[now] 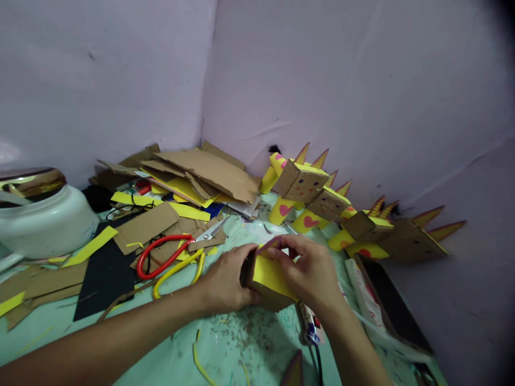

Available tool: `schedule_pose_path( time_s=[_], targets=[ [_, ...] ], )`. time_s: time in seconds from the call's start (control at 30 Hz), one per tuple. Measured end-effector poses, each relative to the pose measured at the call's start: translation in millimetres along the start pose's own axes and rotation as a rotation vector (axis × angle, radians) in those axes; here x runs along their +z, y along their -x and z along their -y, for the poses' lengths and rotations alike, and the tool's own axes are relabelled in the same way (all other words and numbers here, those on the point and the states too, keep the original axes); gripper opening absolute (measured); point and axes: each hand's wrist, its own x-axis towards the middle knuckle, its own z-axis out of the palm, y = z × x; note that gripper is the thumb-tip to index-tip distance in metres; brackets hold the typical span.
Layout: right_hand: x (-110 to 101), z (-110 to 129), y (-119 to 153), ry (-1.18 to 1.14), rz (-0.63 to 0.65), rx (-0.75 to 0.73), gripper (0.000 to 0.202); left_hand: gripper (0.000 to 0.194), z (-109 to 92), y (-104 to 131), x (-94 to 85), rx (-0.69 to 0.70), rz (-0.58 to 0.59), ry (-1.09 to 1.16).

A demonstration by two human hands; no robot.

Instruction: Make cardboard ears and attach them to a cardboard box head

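Observation:
My left hand (231,281) grips the side of a small cardboard box (273,297) whose top is covered with yellow paper (269,273). Between the fingers of my right hand (309,265) is a pointed cardboard spike (270,245) with a purple edge, held against the yellow top; its lower edge is partly hidden by my fingers. Another purple-edged spike (295,369) lies on the table at the near edge of view. Beside my right wrist lies a small white, red and blue object (310,324) with a dark cord.
Red-handled scissors (161,254) and a yellow handle (177,274) lie left of my hands. Cardboard sheets (213,169) are piled at the back. Spiked yellow-and-cardboard figures (303,182) stand by the wall. A white pot (48,225) is far left, a dark tray (396,305) right.

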Motion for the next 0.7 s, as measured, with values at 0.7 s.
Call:
schedule_pose_path(
  time_s=[0.7],
  targets=[
    [0.7,-5.9,1.4,-0.176,-0.061,0.092,0.014,0.063,-0.8,0.8,-0.6,0.016,0.002,0.001]
  ],
)
